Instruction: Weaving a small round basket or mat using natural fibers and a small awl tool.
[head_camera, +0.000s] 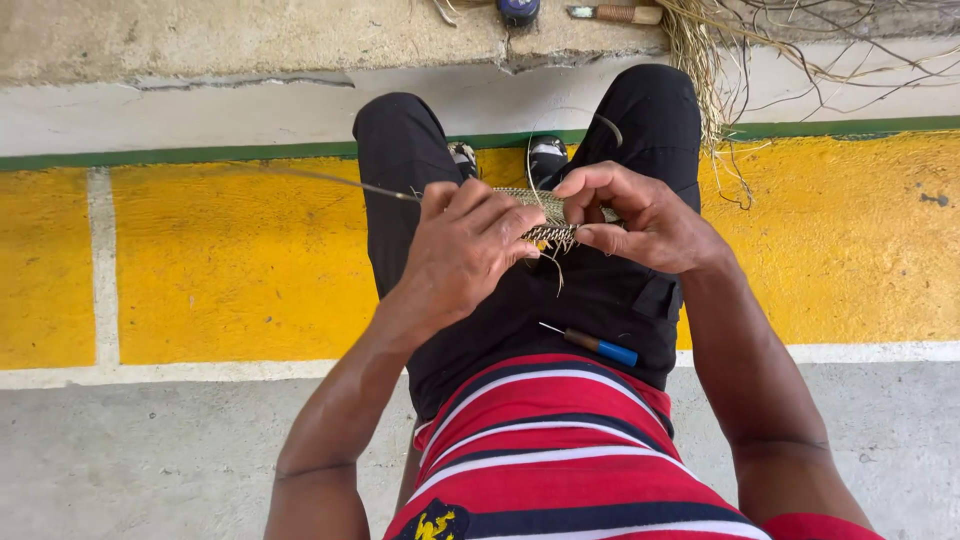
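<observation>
A small woven strip of pale straw (543, 207) is held above my lap, between my knees in black trousers. My left hand (470, 248) grips its near side, fingers curled over the weave. From this hand a long thin strand (330, 180) runs out to the left. My right hand (640, 215) pinches the strip's right end between thumb and fingers. Loose fibre ends hang down from the weave. On my right thigh lies a small awl (592, 344) with a metal tip and a brown and blue handle.
A yellow painted floor band (220, 260) with white lines lies under my legs, grey concrete nearer me. On the raised concrete step ahead, a bundle of dry straw fibres (700, 50) trails down at the right, beside a wooden-handled tool (620, 13) and a dark round object (518, 10).
</observation>
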